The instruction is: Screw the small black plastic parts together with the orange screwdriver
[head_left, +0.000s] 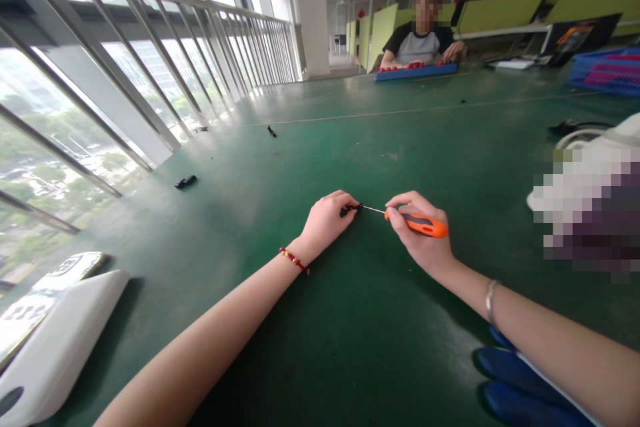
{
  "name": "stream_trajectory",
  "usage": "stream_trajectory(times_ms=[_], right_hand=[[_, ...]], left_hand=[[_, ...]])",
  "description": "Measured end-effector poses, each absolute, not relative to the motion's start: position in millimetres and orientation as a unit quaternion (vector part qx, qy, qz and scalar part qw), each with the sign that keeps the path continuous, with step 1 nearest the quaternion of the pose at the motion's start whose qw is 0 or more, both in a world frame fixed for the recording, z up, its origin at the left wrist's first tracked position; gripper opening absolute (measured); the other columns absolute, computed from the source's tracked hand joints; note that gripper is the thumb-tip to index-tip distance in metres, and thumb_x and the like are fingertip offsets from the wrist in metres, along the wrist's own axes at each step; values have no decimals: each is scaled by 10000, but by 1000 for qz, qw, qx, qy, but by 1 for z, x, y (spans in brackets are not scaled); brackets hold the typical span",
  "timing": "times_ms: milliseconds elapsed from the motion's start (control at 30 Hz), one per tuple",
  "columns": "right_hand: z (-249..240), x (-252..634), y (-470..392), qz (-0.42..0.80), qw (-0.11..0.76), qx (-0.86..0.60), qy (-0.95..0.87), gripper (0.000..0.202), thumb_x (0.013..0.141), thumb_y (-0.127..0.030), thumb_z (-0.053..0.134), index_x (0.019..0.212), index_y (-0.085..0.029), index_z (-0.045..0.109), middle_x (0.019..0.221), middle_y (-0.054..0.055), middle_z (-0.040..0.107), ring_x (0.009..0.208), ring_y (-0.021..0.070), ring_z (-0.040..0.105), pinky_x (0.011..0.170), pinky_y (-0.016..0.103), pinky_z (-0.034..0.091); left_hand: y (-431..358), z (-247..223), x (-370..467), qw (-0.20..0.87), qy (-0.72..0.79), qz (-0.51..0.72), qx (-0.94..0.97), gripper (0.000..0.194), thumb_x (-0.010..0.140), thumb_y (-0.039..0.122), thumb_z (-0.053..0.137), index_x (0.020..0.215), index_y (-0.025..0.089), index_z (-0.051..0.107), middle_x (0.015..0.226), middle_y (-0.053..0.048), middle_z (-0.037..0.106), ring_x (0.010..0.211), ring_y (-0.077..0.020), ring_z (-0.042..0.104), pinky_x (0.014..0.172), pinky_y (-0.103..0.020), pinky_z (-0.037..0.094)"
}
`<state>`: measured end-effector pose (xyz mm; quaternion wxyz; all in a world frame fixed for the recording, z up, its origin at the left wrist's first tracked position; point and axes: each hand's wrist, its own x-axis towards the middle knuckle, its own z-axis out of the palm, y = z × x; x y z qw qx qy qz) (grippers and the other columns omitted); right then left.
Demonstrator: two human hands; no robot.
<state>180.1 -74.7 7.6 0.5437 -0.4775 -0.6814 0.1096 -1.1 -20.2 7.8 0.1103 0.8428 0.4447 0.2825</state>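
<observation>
Pinching one black bit (358, 206), left hand (327, 221) was nearly closed; right hand (429, 250) gripped one screwdriver (431, 226); one basket (577, 73) held reddish stuff (611, 73).

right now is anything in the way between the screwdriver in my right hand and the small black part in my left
Nothing visible: the orange screwdriver in the right hand has a clear line to the small black part in the left hand. Whether they touch is too small to tell.
</observation>
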Motion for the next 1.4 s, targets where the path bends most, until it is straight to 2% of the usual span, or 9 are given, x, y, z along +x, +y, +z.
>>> stream_trajectory(times_ms=[133, 233, 400, 533, 667, 933, 1167, 1267, 1400], right_hand=[[11, 169, -67, 127, 555, -474, -672, 74, 808, -282, 574, 792, -226, 529, 535, -54, 565, 497, 131, 530, 573, 279, 409], [12, 159, -55, 121, 599, -467, -639, 145, 769, -243, 597, 880, -225, 505, 516, -90, 441, 439, 110, 438, 534, 268, 411], [12, 155, -40, 102, 625, -459, -623, 241, 731, -227, 604, 932, -224, 473, 681, -47, 511, 513, 119, 498, 555, 278, 446], [13, 160, -39, 67, 586, -500, -634, 121, 766, -273, 592, 841, -234, 505, 547, -66, 465, 526, 140, 503, 643, 304, 443], [14, 161, -42, 68, 563, -510, -647, 125, 797, -306, 581, 719, -234, 515, 513, -50, 535, 527, 141, 519, 670, 308, 436], [10, 162, -42, 106, 600, -463, -644, 229, 757, -244, 596, 968, -222, 511, 703, -34, 499, 561, 127, 509, 590, 286, 444], [14, 162, -46, 88, 537, -498, -675, 97, 808, -303, 560, 753, -229, 530, 486, -54, 518, 520, 139, 490, 676, 320, 416], [13, 161, -46, 99, 560, -488, -662, 78, 793, -275, 572, 847, -235, 532, 528, -61, 490, 509, 138, 481, 620, 302, 421], [11, 161, -45, 79, 595, -467, -649, 248, 756, -236, 591, 988, -235, 505, 666, -47, 499, 559, 137, 512, 645, 307, 454]], left_hand=[[-10, 7, -3, 89, 429, 279, 855, 135, 809, 162, 555, 879, 185, 668, 920, -28, 686, 818, -160, 634, 747, -270, 508], [2, 5, -4, 87, 417, 284, 859, 136, 800, 156, 557, 875, 183, 668, 912, -24, 687, 830, -156, 634, 766, -263, 505], [16, 1, -3, 89, 416, 300, 854, 161, 798, 154, 546, 887, 188, 675, 909, -20, 688, 822, -146, 635, 761, -255, 507], [17, 1, -3, 92, 416, 296, 855, 177, 805, 162, 539, 914, 195, 675, 933, -20, 689, 835, -146, 637, 765, -255, 508], [15, 3, -3, 92, 425, 286, 854, 172, 815, 168, 537, 915, 198, 675, 945, -21, 690, 844, -149, 638, 764, -256, 506], [14, 2, -2, 81, 434, 282, 852, 184, 841, 168, 521, 947, 205, 666, 975, -21, 686, 868, -153, 633, 780, -259, 502], [14, 4, -2, 84, 435, 277, 852, 185, 847, 176, 518, 956, 203, 665, 979, -27, 687, 877, -160, 637, 782, -264, 505], [14, 3, -2, 85, 435, 279, 852, 187, 846, 174, 518, 952, 205, 668, 977, -27, 685, 871, -161, 638, 780, -266, 509], [14, 3, -1, 86, 437, 280, 850, 187, 837, 163, 525, 949, 211, 668, 982, -22, 686, 878, -159, 637, 787, -264, 511]])
